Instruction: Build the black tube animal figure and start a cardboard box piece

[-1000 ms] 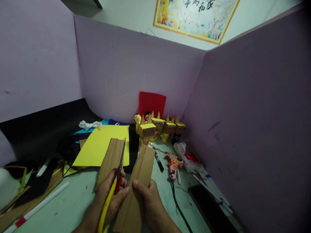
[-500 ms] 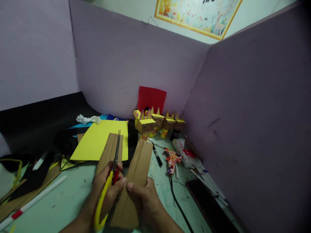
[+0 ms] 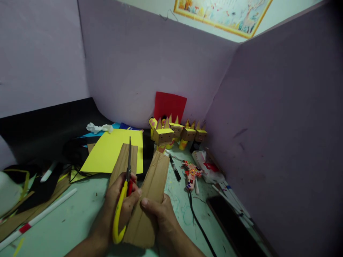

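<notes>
My left hand (image 3: 122, 205) is closed around a pair of scissors (image 3: 121, 214) with yellow and red handles, blades pointing away from me and nearly together. Its thumb and fingertips also meet the left edge of a cardboard strip (image 3: 148, 203). My right hand (image 3: 163, 216) grips that same strip from the right, thumb on top, fingers hidden beneath. The strip is creased lengthwise and tilts up toward the far side. Another cardboard piece (image 3: 123, 162) extends beyond my left hand, over a yellow sheet (image 3: 107, 153); whether that hand holds it too I cannot tell.
Several small cardboard figures with horns (image 3: 164, 136) stand at the back before a red sheet (image 3: 170, 105). On the right lie a black marker (image 3: 174, 169), a patterned glue gun (image 3: 191, 173) with its cord, and a dark phone-like slab (image 3: 230, 221). Scraps and a white stick (image 3: 50, 210) lie left.
The view has shifted slightly, so the background sits a little to the right and higher. The scissors have turned a bit more upright in my left hand. Both hands keep their hold.
</notes>
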{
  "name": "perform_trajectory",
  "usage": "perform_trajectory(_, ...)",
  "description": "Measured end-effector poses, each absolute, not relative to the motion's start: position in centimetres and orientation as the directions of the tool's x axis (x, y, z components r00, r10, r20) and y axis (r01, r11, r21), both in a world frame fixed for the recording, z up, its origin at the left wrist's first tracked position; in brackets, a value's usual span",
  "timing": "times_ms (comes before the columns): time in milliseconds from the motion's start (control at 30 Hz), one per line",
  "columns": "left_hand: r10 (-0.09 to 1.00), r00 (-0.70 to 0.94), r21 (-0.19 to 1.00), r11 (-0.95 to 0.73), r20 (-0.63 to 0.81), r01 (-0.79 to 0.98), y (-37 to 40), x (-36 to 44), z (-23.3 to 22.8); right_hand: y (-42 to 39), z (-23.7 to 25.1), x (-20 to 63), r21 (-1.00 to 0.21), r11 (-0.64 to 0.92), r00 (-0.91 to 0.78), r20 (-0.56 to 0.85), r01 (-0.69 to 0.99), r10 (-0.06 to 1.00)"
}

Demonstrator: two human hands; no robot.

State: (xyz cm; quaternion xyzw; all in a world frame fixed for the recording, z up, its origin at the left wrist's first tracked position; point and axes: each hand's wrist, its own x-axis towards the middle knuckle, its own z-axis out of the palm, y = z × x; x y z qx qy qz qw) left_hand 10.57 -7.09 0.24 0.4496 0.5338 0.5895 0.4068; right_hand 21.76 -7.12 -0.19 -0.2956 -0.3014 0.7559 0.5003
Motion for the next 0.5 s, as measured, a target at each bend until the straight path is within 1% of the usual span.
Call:
perform_trajectory(100,0.959,-0.266,0.995,-0.1,0.095,-0.005,-7.13,10.62,0.26,-7.27,0.07,21.72,-0.764,-0.296,-0.304,-0.137,-0.574,0.943)
perform_trajectory(233,0.969,-0.246,0.995,-0.057,0.034,-0.085,-7.07,10.67,0.44,-7.26,0.13,21.79,-0.783,-0.273,-0.309,-0.109,-0.558,0.945)
perform_trajectory(333,0.975,-0.222,0.992,-0.032,0.003,-0.124,-7.02,10.58,0.56,-7.07,-0.02,21.89,-0.791,-0.282,-0.318,-0.117,-0.543,0.941)
perform_trajectory(500,0.963,-0.258,0.994,-0.092,0.075,-0.053,-7.07,10.41,0.37,-7.05,-0.2,21.92,-0.783,-0.282,-0.311,-0.119,-0.554,0.943)
